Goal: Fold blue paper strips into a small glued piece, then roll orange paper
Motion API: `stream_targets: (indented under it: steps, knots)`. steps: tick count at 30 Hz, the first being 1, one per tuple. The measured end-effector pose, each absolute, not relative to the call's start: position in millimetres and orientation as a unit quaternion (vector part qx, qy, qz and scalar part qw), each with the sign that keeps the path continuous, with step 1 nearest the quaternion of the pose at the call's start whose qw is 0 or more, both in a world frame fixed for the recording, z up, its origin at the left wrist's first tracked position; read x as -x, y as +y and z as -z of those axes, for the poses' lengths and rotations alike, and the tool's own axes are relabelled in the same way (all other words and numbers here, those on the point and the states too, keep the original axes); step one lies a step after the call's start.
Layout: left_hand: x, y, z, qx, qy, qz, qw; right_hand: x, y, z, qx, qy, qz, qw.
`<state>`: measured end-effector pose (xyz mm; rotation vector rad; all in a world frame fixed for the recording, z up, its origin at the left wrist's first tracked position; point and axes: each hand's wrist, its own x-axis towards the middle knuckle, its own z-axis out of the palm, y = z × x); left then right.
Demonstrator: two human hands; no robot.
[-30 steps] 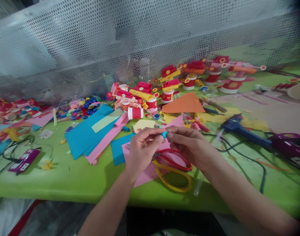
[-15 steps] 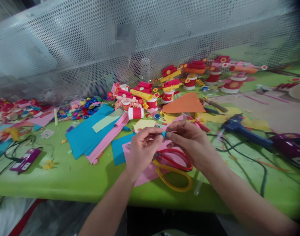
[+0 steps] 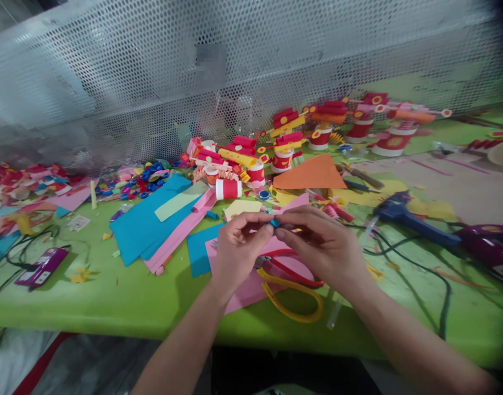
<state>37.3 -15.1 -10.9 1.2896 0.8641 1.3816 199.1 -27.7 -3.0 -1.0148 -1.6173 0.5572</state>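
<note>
Both hands meet over the table, pinching one small blue piece of paper (image 3: 275,223) that looks folded or rolled. My left hand (image 3: 241,247) grips it between thumb and fingertips from the left. From the right, my right hand (image 3: 328,247) closes its thumb and index finger on the same piece. Beneath the hands lie scissors (image 3: 295,312) with one yellow and one red handle, resting on a pink paper sheet (image 3: 245,291). A blue sheet (image 3: 197,255) sticks out at the left. A small blue folded strip (image 3: 212,215) lies farther back.
Behind the hands are a tipped red-and-white paper cup (image 3: 228,189), an orange sheet (image 3: 311,173) and several decorated cup models (image 3: 282,159). A glue gun (image 3: 416,222) with its cable lies at right. A purple power strip (image 3: 42,267) is at left. A perforated metal panel (image 3: 152,71) stands behind.
My right hand's fingers have closed in on the blue paper piece, its fingertips now nearer my left hand's. The left hand has hardly moved.
</note>
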Motion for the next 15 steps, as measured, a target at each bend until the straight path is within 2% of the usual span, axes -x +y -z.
stream_targets:
  steps: [15]
  knots:
    - [-38.4, -16.9, 10.1, -0.542, 0.355, -0.576, 0.499, -201.4, -27.7, 7.7, 0.407, -0.681, -0.275, 0.543]
